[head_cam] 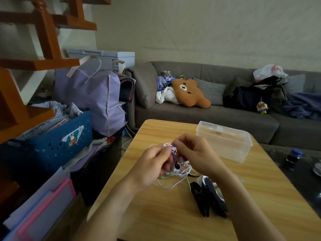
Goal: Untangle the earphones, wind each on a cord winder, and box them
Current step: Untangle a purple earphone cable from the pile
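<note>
A grey sofa [199,112] lines the plain pale wall [208,28] beyond the hands; wooden stairs [43,40] rise far to their left. Light is dim.

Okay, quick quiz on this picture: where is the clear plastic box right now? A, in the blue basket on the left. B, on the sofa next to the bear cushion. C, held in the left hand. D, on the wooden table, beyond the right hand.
D: the clear plastic box sits on the wooden table beyond the right hand, while both hands work at the tangled earphones.
</note>
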